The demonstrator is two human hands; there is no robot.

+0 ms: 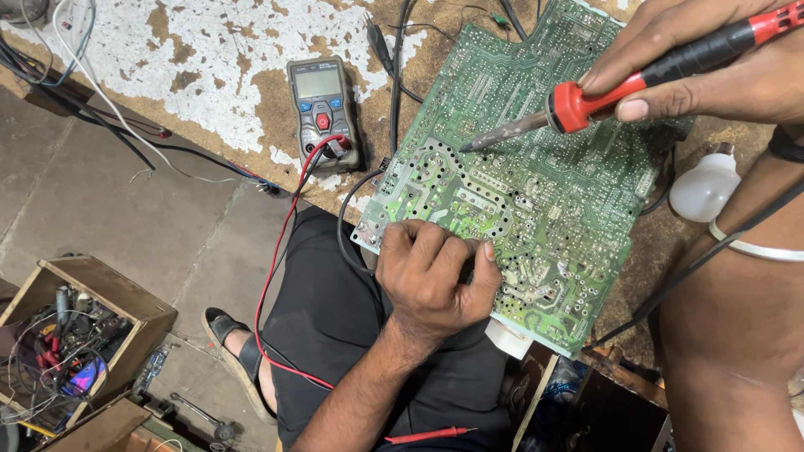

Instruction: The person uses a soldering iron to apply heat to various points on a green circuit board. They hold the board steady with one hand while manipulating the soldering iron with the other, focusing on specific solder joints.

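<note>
Green circuit board (536, 184) solder-side up, red-handled soldering iron (586, 105) above

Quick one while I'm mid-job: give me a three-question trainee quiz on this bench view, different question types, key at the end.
1. True or false: the soldering iron in the right hand has a red and black handle.
2. Multiple choice: the left hand rests on A) the multimeter, B) the green circuit board, C) the white bulb.
3. Short answer: what colour lead runs from the multimeter down across the person's lap?

Key: 1 true; 2 B; 3 red.
</note>
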